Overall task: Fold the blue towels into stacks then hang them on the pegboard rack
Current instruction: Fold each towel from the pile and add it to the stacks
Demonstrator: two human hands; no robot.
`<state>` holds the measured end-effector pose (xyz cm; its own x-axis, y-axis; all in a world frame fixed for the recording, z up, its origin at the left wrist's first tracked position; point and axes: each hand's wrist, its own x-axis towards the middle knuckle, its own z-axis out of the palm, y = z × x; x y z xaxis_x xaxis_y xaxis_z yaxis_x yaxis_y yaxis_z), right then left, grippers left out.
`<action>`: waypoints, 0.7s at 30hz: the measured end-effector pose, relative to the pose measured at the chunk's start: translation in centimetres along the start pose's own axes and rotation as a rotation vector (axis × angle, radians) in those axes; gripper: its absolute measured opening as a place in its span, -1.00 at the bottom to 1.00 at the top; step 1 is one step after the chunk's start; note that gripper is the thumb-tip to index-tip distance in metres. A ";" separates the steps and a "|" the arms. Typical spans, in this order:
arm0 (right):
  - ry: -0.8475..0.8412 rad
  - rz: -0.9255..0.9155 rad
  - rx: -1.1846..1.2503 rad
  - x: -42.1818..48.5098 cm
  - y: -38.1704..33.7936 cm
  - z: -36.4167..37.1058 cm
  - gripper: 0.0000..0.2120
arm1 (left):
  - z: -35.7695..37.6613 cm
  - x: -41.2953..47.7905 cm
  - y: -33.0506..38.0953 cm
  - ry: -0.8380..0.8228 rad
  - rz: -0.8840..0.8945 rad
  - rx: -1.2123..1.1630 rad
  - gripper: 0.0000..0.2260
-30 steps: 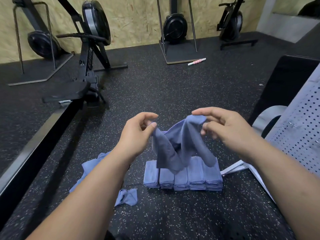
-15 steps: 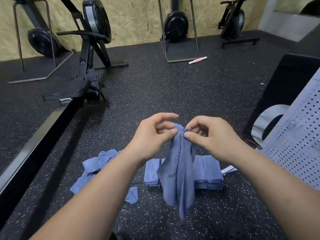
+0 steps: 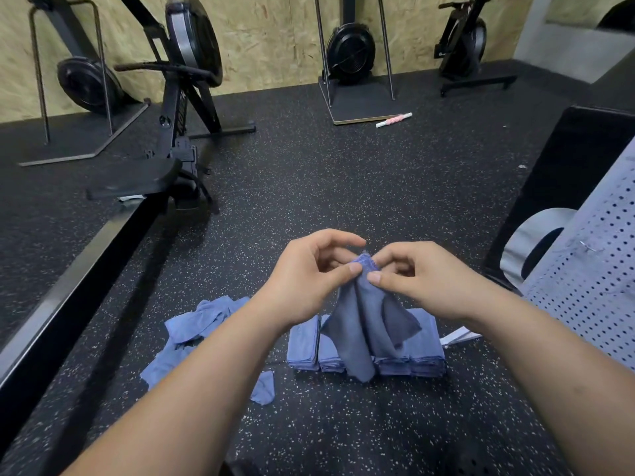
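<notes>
Head view: two hands pinched one blue towel (image 3: pixel 364 324) by its top edge, above the floor (image 3: pixel 343 201).
Thumb and fingers of the left hand (image 3: pixel 309 280) and the right hand (image 3: pixel 422 280) gripped it. It hung before one row of folded stacks (image 3: pixel 424 341), hiding the middle, so their count was unclear. One loose heap (image 3: pixel 196 324) lay left; one pegboard (image 3: pixel 591 304) stood right.

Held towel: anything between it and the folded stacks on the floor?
Nothing visible. The left hand and right hand pinch the towel at its top. Its lower end hangs right in front of the folded stacks, with nothing between.
</notes>
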<state>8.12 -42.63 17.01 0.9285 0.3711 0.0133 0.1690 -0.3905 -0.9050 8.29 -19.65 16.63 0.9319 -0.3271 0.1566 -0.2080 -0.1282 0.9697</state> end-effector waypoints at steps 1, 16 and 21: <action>-0.003 0.007 -0.003 0.0 0.1 -0.1 -0.98 | -0.1 0.0 -0.2 0.021 0.002 0.045 -0.75; -0.007 -0.017 0.003 0.1 0.3 0.3 -0.93 | -0.4 0.3 -0.8 0.031 -0.037 0.225 -0.97; -0.038 0.037 -0.043 0.0 1.4 -1.4 -0.87 | -2.7 0.7 -0.7 0.273 0.011 0.383 -0.93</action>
<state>8.81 -44.35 16.31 0.9213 0.3872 -0.0369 0.1496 -0.4403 -0.8853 9.84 -17.29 16.55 0.9625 -0.0790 0.2594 -0.2648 -0.4796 0.8366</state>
